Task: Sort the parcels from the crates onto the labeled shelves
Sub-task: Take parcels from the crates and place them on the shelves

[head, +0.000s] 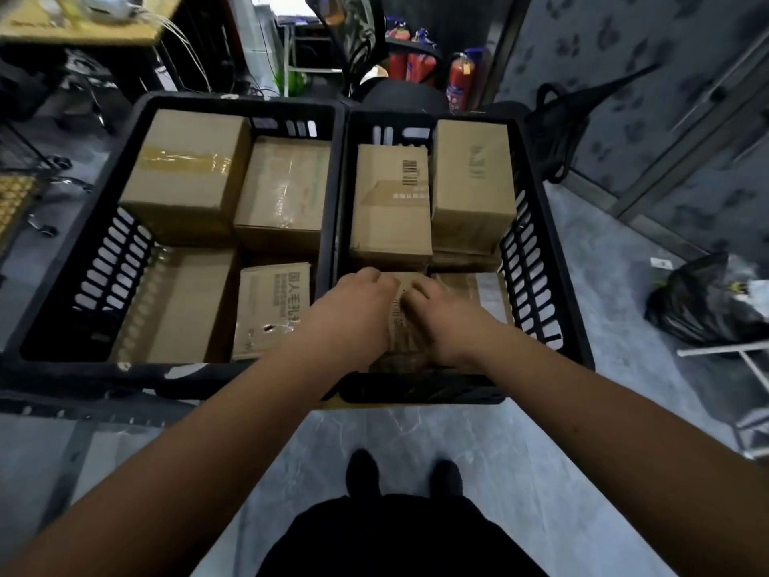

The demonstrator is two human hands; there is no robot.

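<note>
Two black slatted crates stand side by side, the left crate (83, 260) and the right crate (537, 260), both full of brown cardboard parcels. Both my hands reach into the near end of the right crate. My left hand (353, 310) and my right hand (441, 314) curl their fingers over the far edge of a small brown parcel (401, 326) with printed text, which they mostly hide. Behind it stand a barcoded parcel (391, 202) and a tall parcel (472, 181). The left crate holds several boxes, one taped (187, 168).
Red fire extinguishers (462, 77) and a black office chair (362, 39) stand behind the crates. A black bag (557, 127) hangs at the right, a black plastic bag (703, 301) lies on the grey floor. A desk edge (75, 31) shows top left. My shoes (403, 472) are below.
</note>
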